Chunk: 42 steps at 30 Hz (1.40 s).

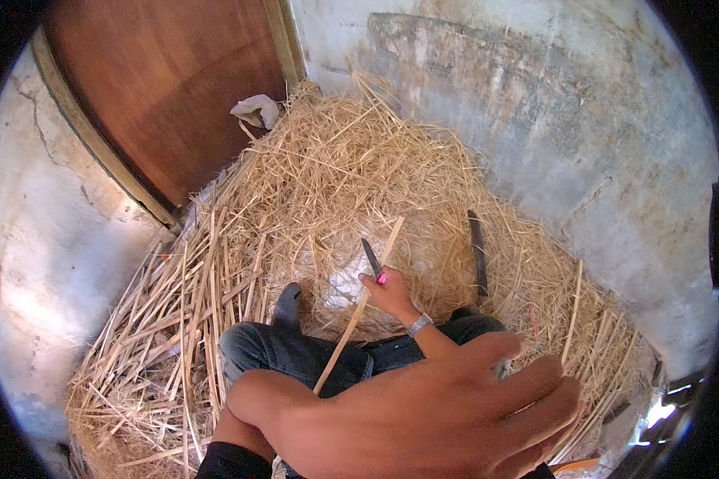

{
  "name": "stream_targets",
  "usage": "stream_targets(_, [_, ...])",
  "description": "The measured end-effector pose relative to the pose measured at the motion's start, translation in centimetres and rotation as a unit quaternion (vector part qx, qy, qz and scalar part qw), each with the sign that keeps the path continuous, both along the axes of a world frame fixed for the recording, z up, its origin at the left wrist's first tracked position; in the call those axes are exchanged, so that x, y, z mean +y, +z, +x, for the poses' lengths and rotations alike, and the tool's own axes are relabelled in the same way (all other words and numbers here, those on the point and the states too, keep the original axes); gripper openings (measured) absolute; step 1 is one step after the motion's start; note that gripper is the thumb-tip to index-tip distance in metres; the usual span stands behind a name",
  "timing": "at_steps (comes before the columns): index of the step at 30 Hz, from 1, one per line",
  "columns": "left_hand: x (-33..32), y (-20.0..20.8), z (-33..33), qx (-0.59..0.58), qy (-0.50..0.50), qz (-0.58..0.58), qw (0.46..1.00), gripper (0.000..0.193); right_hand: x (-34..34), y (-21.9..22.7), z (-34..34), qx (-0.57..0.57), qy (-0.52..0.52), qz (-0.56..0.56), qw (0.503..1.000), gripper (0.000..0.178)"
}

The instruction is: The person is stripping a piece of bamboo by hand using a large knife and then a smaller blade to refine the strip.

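Note:
My right hand (391, 295), with a silver watch (419, 323) at the wrist, is closed around the pink handle of a knife (371, 257). The dark blade points up and away to the left. A long pale bamboo strip (345, 338) runs slantwise from over my lap, past the thumb side of that hand, and ends beyond the blade. Whether the hand also grips the strip, I cannot tell. Large and close to the camera, my left hand (447, 407) stretches across to the right with its fingers extended, holding nothing visible. It hides part of my lap and right forearm.
A heap of thin shavings (351, 152) fills the corner. Split bamboo strips (204, 311) lie on the left. A dark flat bar (477, 254) lies right of my knee. A brown wooden door (176, 88), a crumpled pale bag (257, 108) and a stained wall (527, 104) bound the space.

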<state>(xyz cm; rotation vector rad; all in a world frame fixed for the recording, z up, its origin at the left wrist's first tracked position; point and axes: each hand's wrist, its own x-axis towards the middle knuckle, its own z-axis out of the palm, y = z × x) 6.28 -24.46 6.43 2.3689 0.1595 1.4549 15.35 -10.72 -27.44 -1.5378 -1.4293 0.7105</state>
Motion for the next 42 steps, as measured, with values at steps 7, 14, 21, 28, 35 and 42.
stream_targets(7, [7.0, -5.2, -5.3, 0.249, -0.057, -0.072, 0.964, 0.061, 1.2, -1.8, 0.4, 0.266, 0.031, -0.103, 0.958, 0.043])
stream_targets(14, [12.3, -30.5, -12.6, 0.201, 0.127, -0.511, 0.826, 0.064, 1.5, 1.2, -0.2, 0.073, -0.03, 0.001, 0.997, 0.045])
stream_targets(21, [7.9, -33.1, -12.1, 0.001, -0.074, -0.735, 0.674, 0.046, -1.3, -1.4, -0.6, 0.052, 0.117, -0.037, 0.991, 0.041])
stream_targets(28, [8.9, -33.7, -12.1, 0.005, -0.027, -0.709, 0.705, 0.032, -2.9, 3.3, -2.9, 0.065, 0.194, -0.127, 0.971, 0.03])
stream_targets(35, [8.2, -33.8, -12.1, -0.006, 0.097, -0.624, 0.775, 0.023, -0.1, 3.3, -0.1, 0.0, 0.099, -0.042, 0.994, 0.037])
stream_targets(42, [8.1, -33.6, -12.4, -0.005, 0.169, -0.535, 0.828, 0.018, 1.2, 2.3, 2.2, -0.023, 0.018, -0.035, 0.999, 0.041])
